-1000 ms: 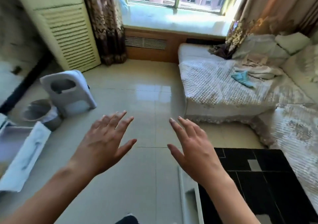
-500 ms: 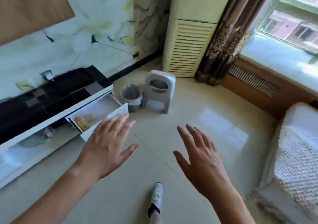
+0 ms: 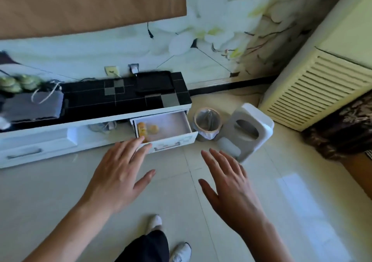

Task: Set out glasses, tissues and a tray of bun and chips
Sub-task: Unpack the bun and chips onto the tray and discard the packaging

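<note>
Both hands are spread wide and hold nothing: the left hand hovers in front of the open drawer of the low white cabinet, and the right hand hovers above the tiled floor. Inside the drawer, at its left end, lie a yellow packet and a round bun, both blurred. Just beside the drawer stand a small bin and a tilted white stool.
</note>
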